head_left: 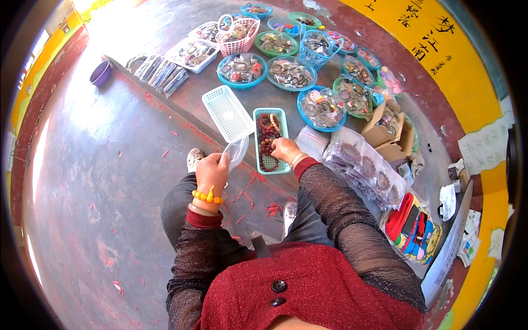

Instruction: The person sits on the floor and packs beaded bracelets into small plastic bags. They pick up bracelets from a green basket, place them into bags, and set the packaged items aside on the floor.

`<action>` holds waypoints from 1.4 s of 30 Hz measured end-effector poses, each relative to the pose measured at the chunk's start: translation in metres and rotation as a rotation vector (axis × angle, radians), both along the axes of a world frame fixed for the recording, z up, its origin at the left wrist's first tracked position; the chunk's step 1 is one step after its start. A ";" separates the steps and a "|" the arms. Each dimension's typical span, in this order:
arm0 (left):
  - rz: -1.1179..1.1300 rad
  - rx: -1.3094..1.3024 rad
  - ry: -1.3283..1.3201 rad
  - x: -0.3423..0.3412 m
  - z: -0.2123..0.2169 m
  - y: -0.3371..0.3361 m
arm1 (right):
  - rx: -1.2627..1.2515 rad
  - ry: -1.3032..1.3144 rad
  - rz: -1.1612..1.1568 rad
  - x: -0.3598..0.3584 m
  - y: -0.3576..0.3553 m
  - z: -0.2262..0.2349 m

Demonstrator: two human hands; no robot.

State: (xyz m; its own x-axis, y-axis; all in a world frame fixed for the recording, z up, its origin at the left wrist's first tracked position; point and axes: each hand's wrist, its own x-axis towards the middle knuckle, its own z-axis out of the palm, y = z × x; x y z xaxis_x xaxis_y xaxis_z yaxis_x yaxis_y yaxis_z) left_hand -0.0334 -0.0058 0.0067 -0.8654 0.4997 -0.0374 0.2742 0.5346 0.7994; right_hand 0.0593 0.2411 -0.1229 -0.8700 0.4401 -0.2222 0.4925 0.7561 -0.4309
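My left hand, with an orange bead bracelet on its wrist, pinches a clear plastic bag by its edge. A pale green basket stands in front of me, holding dark red bead bracelets and a light-coloured one. Over the basket's right side reaches my right hand, its fingers closed on a dark red bead bracelet that they partly cover. The bag hangs beside the basket's left edge. A white perforated basket sits just behind the bag.
Round trays and baskets of bagged trinkets fill the floor ahead. Bagged bracelets lie to my right, near an open cardboard box and a colourful bag. Flat packets and a purple bowl are at the left.
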 end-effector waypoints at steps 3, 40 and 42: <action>-0.028 0.013 -0.026 -0.001 -0.013 0.005 | 0.021 0.024 -0.148 -0.004 0.002 -0.051; -0.446 -0.187 0.141 0.022 -0.053 0.017 | -1.046 0.608 0.066 0.053 -0.031 0.182; -0.439 -0.170 0.133 0.024 -0.051 0.017 | -1.074 0.579 0.111 0.052 -0.033 0.180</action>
